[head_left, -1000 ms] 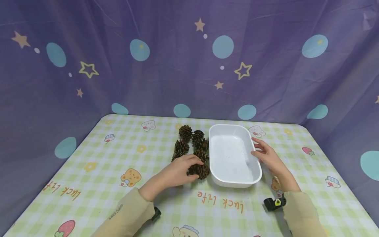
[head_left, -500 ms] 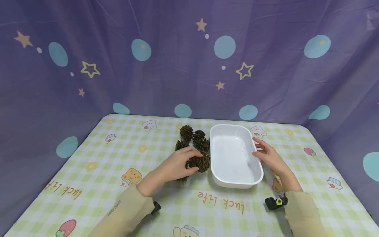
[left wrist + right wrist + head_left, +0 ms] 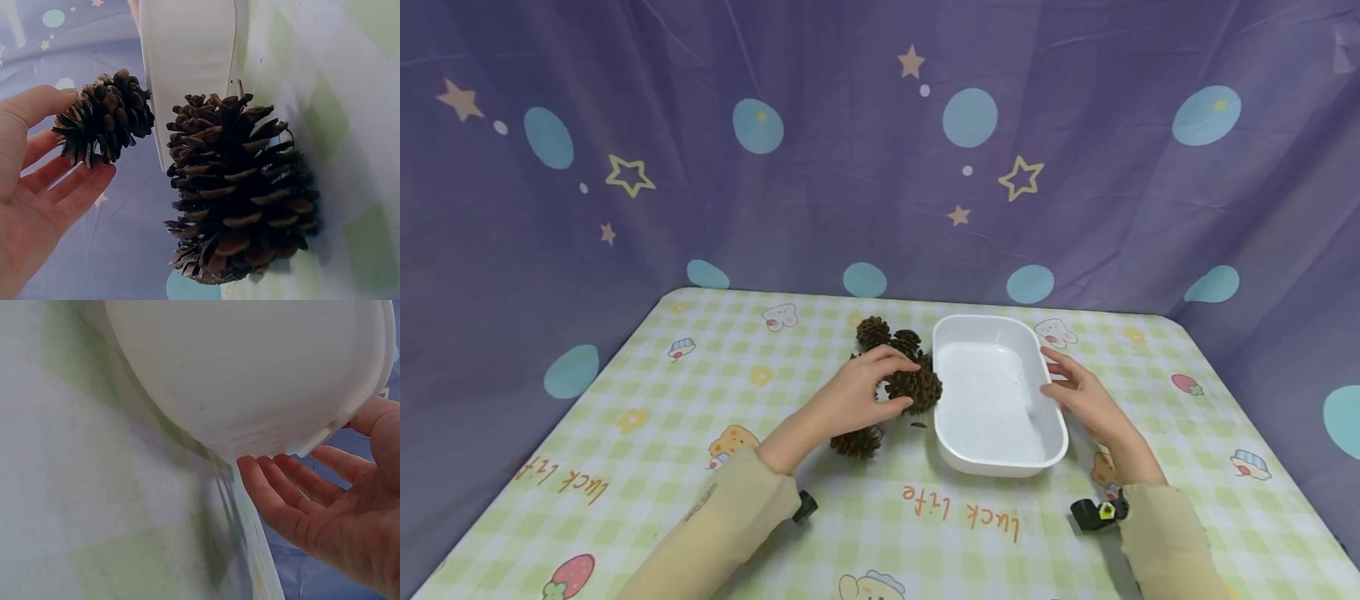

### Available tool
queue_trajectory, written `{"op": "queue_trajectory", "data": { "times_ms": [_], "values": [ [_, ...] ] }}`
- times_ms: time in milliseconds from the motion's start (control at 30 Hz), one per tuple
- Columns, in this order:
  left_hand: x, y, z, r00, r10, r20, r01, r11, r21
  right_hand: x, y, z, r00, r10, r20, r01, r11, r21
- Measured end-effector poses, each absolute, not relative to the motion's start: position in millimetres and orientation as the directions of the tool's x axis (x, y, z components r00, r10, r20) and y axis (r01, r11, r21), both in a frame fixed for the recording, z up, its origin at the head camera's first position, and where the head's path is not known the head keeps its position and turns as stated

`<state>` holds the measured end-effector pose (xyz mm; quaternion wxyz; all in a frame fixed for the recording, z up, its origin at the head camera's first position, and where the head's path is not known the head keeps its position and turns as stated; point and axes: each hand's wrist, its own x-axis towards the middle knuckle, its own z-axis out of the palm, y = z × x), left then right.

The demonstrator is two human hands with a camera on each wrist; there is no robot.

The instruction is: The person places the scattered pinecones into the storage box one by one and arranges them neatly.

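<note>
My left hand pinches a brown pine cone between thumb and fingertips, at the left rim of a white rectangular tub. In the left wrist view the held pine cone is up off the tablecloth, and a larger-looking pine cone lies nearer the camera. My right hand grips the tub's right side, the thumb over the rim and the fingers against the outer wall, as the right wrist view of the hand shows. No pine cone shows inside the tub.
Behind the left hand several more pine cones, such as one at the back, are bunched left of the tub, partly hidden. One pine cone lies nearer, below the wrist. A small dark scale lies on the checked tablecloth. A purple curtain hangs behind.
My left hand has taken the pine cone up from the near end of the group and brought it away from me toward the tub's rim. The right hand and tub stay put.
</note>
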<state>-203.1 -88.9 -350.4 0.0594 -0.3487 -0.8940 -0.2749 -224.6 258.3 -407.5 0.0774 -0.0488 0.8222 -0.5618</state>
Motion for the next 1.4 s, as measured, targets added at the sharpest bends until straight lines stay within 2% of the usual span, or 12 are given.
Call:
{"op": "queue_trajectory", "data": {
  "times_ms": [267, 500, 1033, 1400],
  "values": [
    [-214, -83, -350, -0.766, 0.553, 0.327, 0.636, 0.576, 0.514, -225, 258, -408, -0.984, -0.169, -0.061, -0.003, 0.354, -0.935],
    [-222, -73, -352, -0.79, 0.535, 0.298, 0.588, 0.525, 0.616, -225, 259, -410, -0.983, -0.174, -0.055, -0.009, 0.345, -0.939],
    [-241, -51, -356, -0.806, 0.526, 0.271, 0.561, 0.534, 0.633, -225, 259, -411, -0.985, -0.166, -0.053, -0.008, 0.346, -0.938],
    [-253, -31, -357, -0.82, 0.506, 0.266, 0.527, 0.488, 0.696, -225, 259, -412, -0.985, -0.165, -0.054, -0.007, 0.349, -0.937]
  ]
}}
